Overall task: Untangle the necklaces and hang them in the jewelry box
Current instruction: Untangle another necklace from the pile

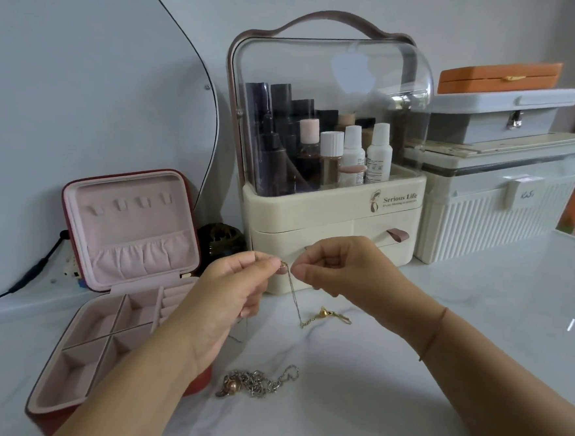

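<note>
A white marbled surface carries everything here, set against a pale wall. Nearest the front edge lies a loose heap of silver chain with a round bead, apart from the hands and seemingly waiting its turn. At the left edge sits the jewelry box, open, with its lid propped upright so the row of small hooks inside faces the person; all the hooks are bare, so no hanging appears done yet. Above the middle of the surface the left hand and right hand meet, the fingers of each pinched shut on the top of a thin gold necklace. Held high like this, the chain drops straight and its pendant end rests on the surface, which probably lets the weight pull any knot loose. Behind the hands stands a cream makeup case with a clear dome over bottles, and toward the far right corner a ribbed storage bin carries stacked boxes.
</note>
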Demonstrator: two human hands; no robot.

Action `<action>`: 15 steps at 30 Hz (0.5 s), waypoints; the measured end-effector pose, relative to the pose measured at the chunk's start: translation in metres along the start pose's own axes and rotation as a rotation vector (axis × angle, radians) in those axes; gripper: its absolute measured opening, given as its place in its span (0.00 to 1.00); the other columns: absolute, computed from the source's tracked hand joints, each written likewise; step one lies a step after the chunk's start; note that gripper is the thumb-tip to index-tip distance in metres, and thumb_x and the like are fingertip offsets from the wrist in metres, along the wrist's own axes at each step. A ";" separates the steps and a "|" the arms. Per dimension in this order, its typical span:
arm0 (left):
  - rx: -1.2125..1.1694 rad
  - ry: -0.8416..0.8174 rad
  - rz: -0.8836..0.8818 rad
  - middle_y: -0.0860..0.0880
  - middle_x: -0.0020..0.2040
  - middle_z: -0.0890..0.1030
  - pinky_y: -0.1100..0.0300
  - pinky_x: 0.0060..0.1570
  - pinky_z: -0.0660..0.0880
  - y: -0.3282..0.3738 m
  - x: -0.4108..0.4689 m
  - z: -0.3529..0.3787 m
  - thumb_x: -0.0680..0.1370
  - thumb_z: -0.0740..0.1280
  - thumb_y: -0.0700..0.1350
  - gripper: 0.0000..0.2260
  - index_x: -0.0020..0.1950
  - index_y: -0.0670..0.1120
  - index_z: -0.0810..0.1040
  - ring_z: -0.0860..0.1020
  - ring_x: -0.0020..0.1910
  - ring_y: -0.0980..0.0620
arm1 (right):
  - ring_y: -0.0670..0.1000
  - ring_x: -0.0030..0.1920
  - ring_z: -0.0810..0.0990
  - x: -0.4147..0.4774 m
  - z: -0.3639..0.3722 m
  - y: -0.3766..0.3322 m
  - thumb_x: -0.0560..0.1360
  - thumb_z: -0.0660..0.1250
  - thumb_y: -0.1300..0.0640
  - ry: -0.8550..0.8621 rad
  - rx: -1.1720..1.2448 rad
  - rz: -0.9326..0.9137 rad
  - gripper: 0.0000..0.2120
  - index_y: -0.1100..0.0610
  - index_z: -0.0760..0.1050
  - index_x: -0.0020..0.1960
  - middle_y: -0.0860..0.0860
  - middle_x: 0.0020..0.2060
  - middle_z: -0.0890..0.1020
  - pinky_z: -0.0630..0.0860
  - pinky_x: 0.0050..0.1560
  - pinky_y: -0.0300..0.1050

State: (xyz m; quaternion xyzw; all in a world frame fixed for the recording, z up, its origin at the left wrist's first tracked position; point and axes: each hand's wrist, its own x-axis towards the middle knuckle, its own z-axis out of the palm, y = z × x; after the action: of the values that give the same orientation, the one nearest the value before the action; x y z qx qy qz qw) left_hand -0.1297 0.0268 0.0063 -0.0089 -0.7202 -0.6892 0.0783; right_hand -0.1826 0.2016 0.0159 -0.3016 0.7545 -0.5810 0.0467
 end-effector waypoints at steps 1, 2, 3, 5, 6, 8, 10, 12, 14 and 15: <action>0.004 -0.002 0.004 0.54 0.26 0.61 0.65 0.26 0.57 0.000 -0.001 0.000 0.78 0.64 0.43 0.08 0.42 0.43 0.80 0.58 0.24 0.57 | 0.45 0.29 0.71 0.000 0.001 0.000 0.72 0.73 0.60 -0.019 0.025 0.010 0.01 0.57 0.83 0.42 0.50 0.29 0.79 0.69 0.32 0.36; 0.008 -0.002 0.006 0.54 0.26 0.60 0.65 0.26 0.57 0.001 -0.002 0.000 0.78 0.64 0.43 0.08 0.42 0.43 0.80 0.58 0.25 0.57 | 0.45 0.29 0.71 0.000 0.001 0.000 0.72 0.73 0.61 -0.034 0.049 0.017 0.01 0.58 0.83 0.42 0.50 0.29 0.80 0.70 0.32 0.36; 0.015 -0.001 0.008 0.54 0.26 0.60 0.65 0.27 0.57 0.001 -0.003 0.001 0.78 0.65 0.44 0.07 0.43 0.43 0.80 0.58 0.25 0.57 | 0.45 0.29 0.72 0.001 0.002 0.000 0.73 0.73 0.61 -0.042 0.073 0.022 0.01 0.58 0.83 0.42 0.51 0.30 0.80 0.70 0.33 0.36; 0.042 -0.001 0.014 0.54 0.26 0.60 0.64 0.28 0.58 0.001 -0.004 0.001 0.77 0.65 0.45 0.08 0.44 0.43 0.81 0.58 0.26 0.57 | 0.45 0.29 0.73 0.001 0.003 0.001 0.73 0.72 0.62 -0.044 0.097 0.028 0.01 0.58 0.83 0.42 0.52 0.31 0.81 0.71 0.33 0.35; 0.058 0.000 0.019 0.54 0.26 0.60 0.65 0.28 0.58 0.002 -0.004 0.001 0.77 0.65 0.45 0.08 0.45 0.42 0.81 0.59 0.26 0.57 | 0.45 0.29 0.73 0.001 0.003 0.001 0.73 0.72 0.62 -0.043 0.104 0.031 0.02 0.58 0.83 0.42 0.52 0.31 0.81 0.71 0.34 0.35; 0.081 0.001 0.031 0.55 0.25 0.61 0.65 0.28 0.59 0.002 -0.005 0.001 0.77 0.65 0.45 0.09 0.47 0.40 0.80 0.59 0.26 0.57 | 0.45 0.30 0.73 0.001 0.003 0.001 0.73 0.72 0.62 -0.054 0.135 0.034 0.02 0.58 0.83 0.43 0.52 0.31 0.81 0.71 0.34 0.35; 0.099 0.003 0.044 0.55 0.25 0.61 0.65 0.27 0.59 0.003 -0.005 0.002 0.77 0.65 0.45 0.09 0.47 0.40 0.81 0.59 0.26 0.57 | 0.45 0.30 0.73 0.000 0.002 0.001 0.73 0.71 0.62 -0.067 0.158 0.033 0.02 0.59 0.83 0.43 0.52 0.32 0.81 0.71 0.34 0.35; 0.129 0.006 0.061 0.55 0.25 0.61 0.65 0.28 0.59 0.003 -0.005 0.001 0.77 0.65 0.45 0.08 0.46 0.41 0.81 0.59 0.26 0.57 | 0.45 0.30 0.73 0.000 0.002 0.000 0.74 0.71 0.62 -0.069 0.163 0.035 0.02 0.59 0.83 0.43 0.52 0.31 0.81 0.70 0.34 0.35; 0.166 0.011 0.083 0.55 0.25 0.62 0.65 0.28 0.60 0.002 -0.005 0.001 0.77 0.66 0.45 0.08 0.47 0.42 0.81 0.60 0.26 0.57 | 0.45 0.29 0.74 0.000 0.002 0.000 0.74 0.70 0.63 -0.065 0.158 0.039 0.03 0.58 0.82 0.42 0.52 0.31 0.81 0.71 0.34 0.35; 0.186 0.015 0.095 0.56 0.25 0.63 0.65 0.29 0.60 0.002 -0.006 0.001 0.77 0.66 0.46 0.08 0.46 0.42 0.81 0.60 0.26 0.57 | 0.45 0.29 0.74 0.000 0.003 0.000 0.74 0.70 0.63 -0.061 0.152 0.041 0.04 0.58 0.82 0.41 0.52 0.31 0.81 0.71 0.34 0.36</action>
State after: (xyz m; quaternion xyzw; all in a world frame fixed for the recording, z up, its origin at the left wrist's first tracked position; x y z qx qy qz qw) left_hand -0.1241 0.0288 0.0074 -0.0304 -0.7792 -0.6150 0.1169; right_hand -0.1816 0.1994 0.0149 -0.2993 0.7125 -0.6260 0.1043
